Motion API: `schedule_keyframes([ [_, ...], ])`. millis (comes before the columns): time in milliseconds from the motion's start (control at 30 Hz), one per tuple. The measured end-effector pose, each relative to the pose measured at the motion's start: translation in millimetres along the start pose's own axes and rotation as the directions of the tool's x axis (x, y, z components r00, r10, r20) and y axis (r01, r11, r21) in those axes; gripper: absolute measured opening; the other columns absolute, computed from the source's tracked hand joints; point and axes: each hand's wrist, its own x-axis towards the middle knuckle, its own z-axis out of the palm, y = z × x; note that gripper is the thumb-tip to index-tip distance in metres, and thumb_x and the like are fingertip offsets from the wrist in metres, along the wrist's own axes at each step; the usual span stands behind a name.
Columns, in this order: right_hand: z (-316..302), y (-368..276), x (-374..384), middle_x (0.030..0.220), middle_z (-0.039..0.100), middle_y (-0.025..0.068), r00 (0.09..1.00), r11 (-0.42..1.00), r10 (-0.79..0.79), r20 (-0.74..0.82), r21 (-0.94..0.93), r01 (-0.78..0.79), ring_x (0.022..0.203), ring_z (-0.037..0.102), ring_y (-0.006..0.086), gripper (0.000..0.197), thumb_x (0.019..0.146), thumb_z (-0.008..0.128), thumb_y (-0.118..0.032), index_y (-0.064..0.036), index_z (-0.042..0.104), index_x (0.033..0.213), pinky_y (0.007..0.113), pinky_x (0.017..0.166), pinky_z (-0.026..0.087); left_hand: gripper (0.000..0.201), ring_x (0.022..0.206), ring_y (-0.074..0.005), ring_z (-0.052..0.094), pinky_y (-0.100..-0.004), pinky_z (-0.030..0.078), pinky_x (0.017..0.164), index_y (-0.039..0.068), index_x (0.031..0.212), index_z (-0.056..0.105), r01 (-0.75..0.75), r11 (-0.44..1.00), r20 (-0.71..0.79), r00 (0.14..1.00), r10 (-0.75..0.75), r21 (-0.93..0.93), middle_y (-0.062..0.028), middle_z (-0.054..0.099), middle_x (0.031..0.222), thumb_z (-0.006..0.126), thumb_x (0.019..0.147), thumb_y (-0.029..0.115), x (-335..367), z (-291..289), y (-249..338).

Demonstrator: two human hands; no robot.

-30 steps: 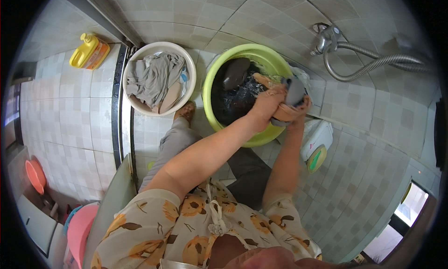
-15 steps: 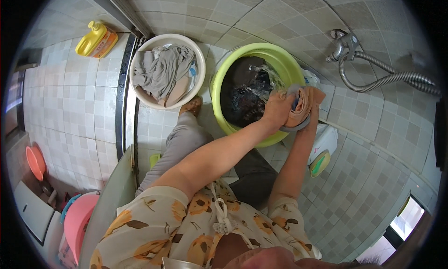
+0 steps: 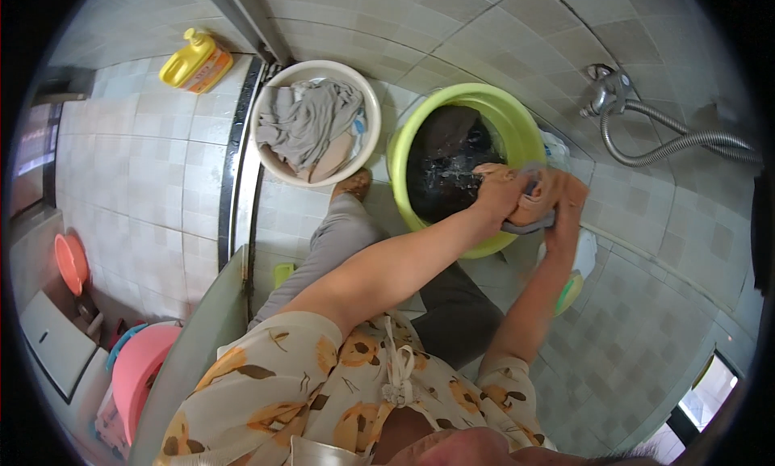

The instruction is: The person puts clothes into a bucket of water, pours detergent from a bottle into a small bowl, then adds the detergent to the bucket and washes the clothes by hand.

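Over the right rim of a lime-green tub (image 3: 526, 127), both my hands grip a bunched grey and tan cloth (image 3: 529, 216). My left hand (image 3: 496, 193) is closed on its left side, and my right hand (image 3: 570, 193) is wrapped round its right side. The cloth is folded and twisted, and my fingers hide part of it. Inside the tub lies dark fabric (image 3: 440, 155) in water, with a rippled, glinting surface near my left hand.
Left of the tub stands a white basin (image 3: 260, 151) heaped with grey cloth (image 3: 311, 119). A shower tap (image 3: 605, 90) with a metal hose hangs on the right wall. A yellow pump jug (image 3: 196, 62) stands far left, and a white jug (image 3: 583, 252) beside my right forearm.
The whole view has shifted, so the tub and basin appear farther right. My hands stay closed on the cloth, which has turned and looks more tightly bunched. Splashing in the tub has lessened.
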Motion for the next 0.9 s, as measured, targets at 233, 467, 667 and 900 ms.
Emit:
schedule_keyframes([
  [233,63,-42,-21,0.125,0.054,0.0092,0.971,0.927,-0.162,0.177,0.364,0.089,0.116,0.052,0.0209,0.044,0.088,0.062,-0.008,-0.0023,0.047,0.129,0.036,0.099,0.04,0.025,0.086,-0.0142,0.06,-0.031,0.048,0.075,0.002,0.101,0.064,0.019,0.814,-0.197,0.967,-0.163,-0.58,-0.0065,0.066,0.092,0.066,0.084,0.02,-29,-77,113],
  [467,158,-44,-29,0.131,0.051,0.0132,0.879,0.91,-0.252,0.404,-0.209,0.357,0.115,0.054,0.0226,0.048,0.091,0.059,-0.01,-0.0004,0.042,0.136,0.032,0.096,0.042,0.044,0.095,-0.0179,0.06,-0.0292,0.049,0.082,0.0,0.118,0.052,-0.193,0.918,-0.492,0.871,-0.003,-0.348,-0.0109,0.061,0.104,0.067,0.086,0.024,-69,-224,126],
  [667,176,13,-29,0.122,0.056,0.0092,0.837,0.965,-0.075,0.543,-0.17,0.197,0.102,0.059,0.0158,0.037,0.091,0.059,-0.008,-0.001,0.052,0.127,0.027,0.084,0.048,0.071,0.107,-0.0257,0.058,-0.0334,0.045,0.092,0.006,0.132,0.047,0.101,0.976,-0.662,0.748,0.054,0.194,-0.0148,0.057,0.121,0.073,0.077,0.042,-92,-359,-41],
  [900,109,41,-15,0.108,0.058,0.0092,0.9,0.747,-0.084,0.429,-0.57,0.342,0.088,0.063,0.017,0.033,0.089,0.062,-0.012,-0.0012,0.057,0.119,0.029,0.072,0.05,0.1,0.131,-0.0418,0.031,-0.0523,0.035,0.102,0.021,0.149,0.014,0.461,0.319,-0.531,0.828,0.18,0.828,-0.0162,0.02,0.152,0.076,0.07,0.026,-111,-352,-119],
])
